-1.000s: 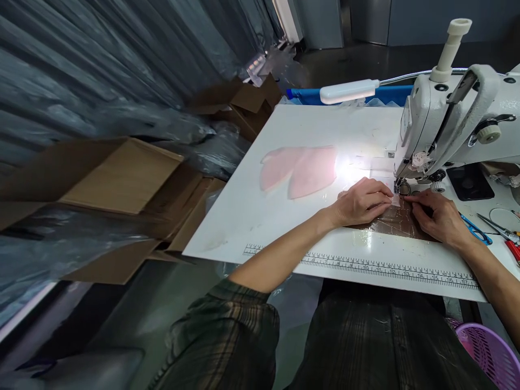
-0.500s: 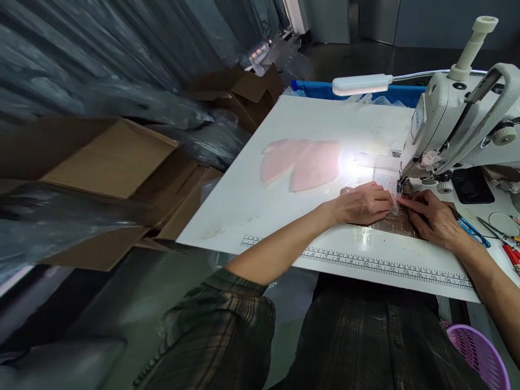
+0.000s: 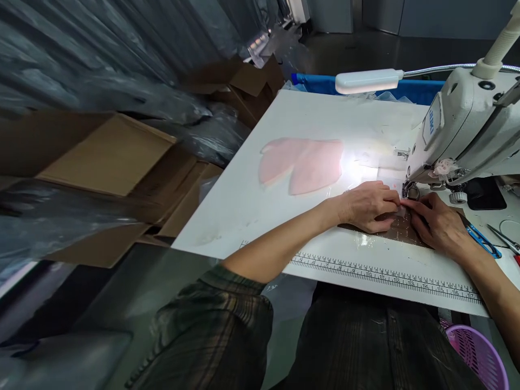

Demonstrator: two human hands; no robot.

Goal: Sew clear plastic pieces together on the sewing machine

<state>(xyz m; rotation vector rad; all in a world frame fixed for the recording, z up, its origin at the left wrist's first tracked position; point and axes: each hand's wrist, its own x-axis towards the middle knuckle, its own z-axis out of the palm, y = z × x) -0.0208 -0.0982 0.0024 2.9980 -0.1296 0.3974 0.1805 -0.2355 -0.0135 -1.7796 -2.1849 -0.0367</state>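
A white sewing machine (image 3: 459,130) stands at the right of the table, its presser foot (image 3: 406,188) down near the hands. My left hand (image 3: 371,207) is closed, fingers curled, on a small piece of thin pale fabric (image 3: 401,211) just in front of the foot. From the other side my right hand (image 3: 441,223) holds the same fabric, index finger and thumb at its edge. Both hands rest over a shiny brown sheet (image 3: 406,233). Two pink fabric pieces (image 3: 312,165) lie flat to the left. The fingers hide most of the held fabric.
A white lamp (image 3: 368,81) lights the white table (image 3: 239,216), which has a printed ruler (image 3: 365,272) along its front edge. Blue thread snips (image 3: 483,241) and a dark phone (image 3: 485,193) lie right. Open cardboard boxes (image 3: 109,154) stand left; a purple basket (image 3: 479,352) is below.
The view has shifted a little, so the machine appears larger and farther right. Both hands stay at the presser foot with the thin fabric, with only slight movement.
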